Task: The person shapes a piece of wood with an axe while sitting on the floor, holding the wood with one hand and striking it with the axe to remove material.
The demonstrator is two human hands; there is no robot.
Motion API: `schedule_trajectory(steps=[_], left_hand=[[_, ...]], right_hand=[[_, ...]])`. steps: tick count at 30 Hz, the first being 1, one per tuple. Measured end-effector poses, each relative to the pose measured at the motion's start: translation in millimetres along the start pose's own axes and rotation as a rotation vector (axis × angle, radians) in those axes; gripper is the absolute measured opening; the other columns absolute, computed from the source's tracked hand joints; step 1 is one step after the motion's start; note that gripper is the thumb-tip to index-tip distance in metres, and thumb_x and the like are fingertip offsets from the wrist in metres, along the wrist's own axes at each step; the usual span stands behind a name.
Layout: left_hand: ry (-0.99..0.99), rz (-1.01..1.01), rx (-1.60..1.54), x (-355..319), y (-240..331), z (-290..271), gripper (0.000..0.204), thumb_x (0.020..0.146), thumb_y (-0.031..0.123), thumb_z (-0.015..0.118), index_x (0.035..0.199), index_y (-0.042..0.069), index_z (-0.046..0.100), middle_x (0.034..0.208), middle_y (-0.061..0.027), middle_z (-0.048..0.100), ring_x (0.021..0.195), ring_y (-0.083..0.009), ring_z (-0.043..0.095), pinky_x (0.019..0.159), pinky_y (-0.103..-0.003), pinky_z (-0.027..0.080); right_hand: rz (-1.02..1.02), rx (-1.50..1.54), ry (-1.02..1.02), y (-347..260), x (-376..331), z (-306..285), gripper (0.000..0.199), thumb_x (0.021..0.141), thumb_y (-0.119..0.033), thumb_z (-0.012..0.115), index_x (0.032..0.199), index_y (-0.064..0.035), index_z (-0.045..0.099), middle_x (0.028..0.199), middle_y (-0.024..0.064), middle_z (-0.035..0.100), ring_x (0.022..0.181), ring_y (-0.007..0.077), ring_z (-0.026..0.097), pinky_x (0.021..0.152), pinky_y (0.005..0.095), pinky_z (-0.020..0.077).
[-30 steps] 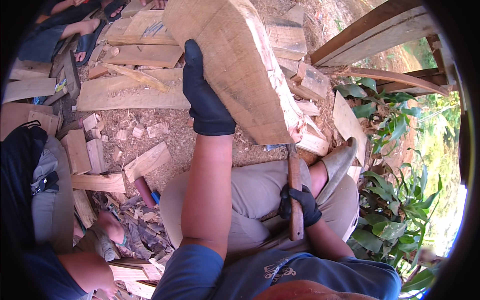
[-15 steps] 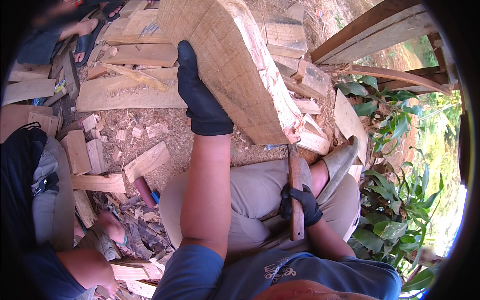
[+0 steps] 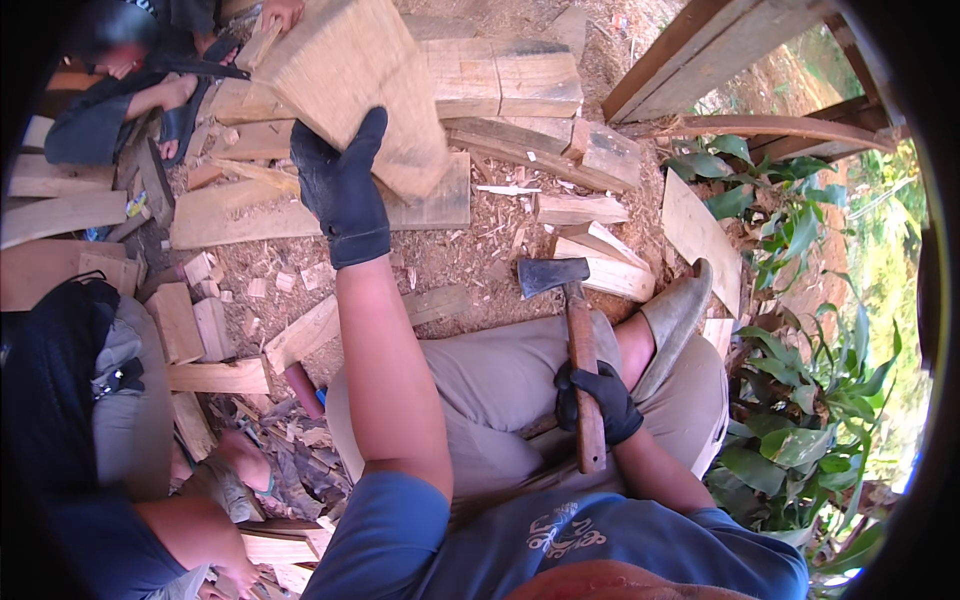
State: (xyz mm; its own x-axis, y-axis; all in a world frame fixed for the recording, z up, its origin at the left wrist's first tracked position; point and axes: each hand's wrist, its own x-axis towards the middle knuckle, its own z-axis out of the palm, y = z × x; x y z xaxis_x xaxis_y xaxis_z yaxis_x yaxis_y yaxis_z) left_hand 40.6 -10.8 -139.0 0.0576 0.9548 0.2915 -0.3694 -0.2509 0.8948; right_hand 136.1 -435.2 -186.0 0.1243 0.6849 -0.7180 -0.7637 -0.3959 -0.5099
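My left hand (image 3: pixel 347 190), in a black glove, is closed on the near edge of a thick wooden block (image 3: pixel 350 75), thumb across its face. The block is held up and tilted over the other timber, slightly blurred. In my right hand (image 3: pixel 602 402), also gloved in black, is the wooden handle of a hatchet (image 3: pixel 581 340), gripped near its lower end. The hatchet's dark metal head (image 3: pixel 552 276) points away from me, above the chips on the ground and beside my shin. A bare hand (image 3: pixel 283 12) of another person is at the block's far end.
Thick planks (image 3: pixel 500 78) lie across the far ground, with split pieces (image 3: pixel 605 270) nearer. Wood chips (image 3: pixel 285 282) are scattered about. A person in dark clothes (image 3: pixel 60 400) sits close on my left, another (image 3: pixel 110 100) at far left. Leafy plants (image 3: pixel 800 400) border the right side.
My left hand has swung the wooden block away and to the left, and it looks smaller. The hatchet head, hidden before, now shows. My right hand has hardly moved.
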Motion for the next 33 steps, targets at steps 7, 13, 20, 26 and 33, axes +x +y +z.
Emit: schedule_trajectory(steps=[7, 13, 20, 26, 33], left_hand=[[-0.149, -0.089, -0.002, -7.7, -2.4, -11.6, 0.08, 0.077, 0.001, 0.09, 0.148, -0.001, 0.053, 0.143, -0.0126, 0.062, 0.132, -0.0247, 0.058, 0.116, -0.04, 0.046], [-0.16, 0.101, 0.012, -14.6, 52.6, 16.3, 0.06, 0.093, 0.008, 0.081, 0.146, -0.002, 0.056, 0.142, -0.0124, 0.064, 0.13, -0.0229, 0.06, 0.113, -0.038, 0.047], [-0.428, 0.107, 1.479, 22.2, 161.7, 104.3, 0.072, 0.104, 0.062, 0.057, 0.135, -0.002, 0.069, 0.131, -0.0292, 0.072, 0.127, -0.0427, 0.067, 0.11, -0.047, 0.05], [-0.584, 0.064, 1.773, 76.3, 121.3, 115.7, 0.092, 0.102, 0.077, 0.035, 0.143, 0.002, 0.067, 0.144, -0.0338, 0.062, 0.14, -0.047, 0.058, 0.117, -0.052, 0.045], [-0.36, 0.054, 1.669, 55.3, 154.8, 46.9, 0.093, 0.107, 0.073, 0.023, 0.129, -0.002, 0.074, 0.136, -0.0329, 0.067, 0.137, -0.0461, 0.059, 0.115, -0.051, 0.046]], right_hand=[[-0.024, -0.034, -0.023, -3.4, -2.4, -3.8, 0.029, 0.1, -0.031, 0.075, 0.106, -0.0023, 0.069, 0.074, 0.0136, 0.069, 0.056, 0.0257, 0.066, 0.051, 0.0387, 0.0553], [-0.042, -0.014, -0.1, -4.8, -5.8, -1.9, 0.032, 0.099, -0.032, 0.077, 0.104, -0.0021, 0.069, 0.076, 0.0126, 0.069, 0.059, 0.0249, 0.068, 0.054, 0.0392, 0.0566], [-0.091, -0.025, -0.134, 2.4, 2.9, -14.8, 0.035, 0.098, -0.035, 0.079, 0.104, -0.0026, 0.068, 0.078, 0.0124, 0.071, 0.063, 0.0239, 0.069, 0.061, 0.0376, 0.0583], [-0.075, -0.011, -0.145, -0.4, -1.9, -7.6, 0.034, 0.097, -0.031, 0.081, 0.105, -0.0008, 0.067, 0.08, 0.0123, 0.071, 0.068, 0.0236, 0.07, 0.064, 0.0378, 0.059], [-0.164, -0.178, -0.033, -0.7, -17.6, 3.9, 0.025, 0.097, -0.021, 0.078, 0.105, -0.0006, 0.067, 0.078, 0.0093, 0.07, 0.065, 0.0199, 0.07, 0.06, 0.036, 0.0573]])
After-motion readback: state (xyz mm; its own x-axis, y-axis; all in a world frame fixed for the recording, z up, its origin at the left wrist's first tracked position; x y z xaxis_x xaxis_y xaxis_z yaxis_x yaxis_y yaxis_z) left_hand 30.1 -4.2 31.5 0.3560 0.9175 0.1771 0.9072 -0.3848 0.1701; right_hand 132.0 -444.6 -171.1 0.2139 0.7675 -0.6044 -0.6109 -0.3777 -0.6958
